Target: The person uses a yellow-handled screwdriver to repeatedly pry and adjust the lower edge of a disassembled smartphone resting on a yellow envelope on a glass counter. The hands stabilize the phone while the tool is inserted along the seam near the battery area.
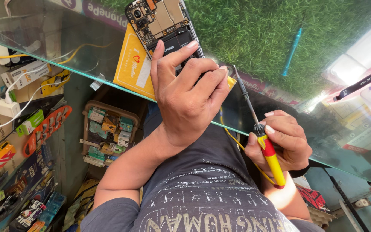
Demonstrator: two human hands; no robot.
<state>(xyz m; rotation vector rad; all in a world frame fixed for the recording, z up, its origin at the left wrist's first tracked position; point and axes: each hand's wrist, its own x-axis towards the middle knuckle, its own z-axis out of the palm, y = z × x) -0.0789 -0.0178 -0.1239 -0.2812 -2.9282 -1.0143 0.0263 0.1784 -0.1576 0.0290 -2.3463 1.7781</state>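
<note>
The left hand presses its curled fingers on an opened phone lying on the glass table. A yellow rectangular package lies just beside those fingers. The right hand has its fingers closed around a red-and-yellow screwdriver.

A single head-worn camera looks steeply down and slightly forward from close above, over the person's chest onto the near edge of the glass surface. The view is tilted, so the edge runs diagonally. Both hands fill the centre; shelves below show at left.
</note>
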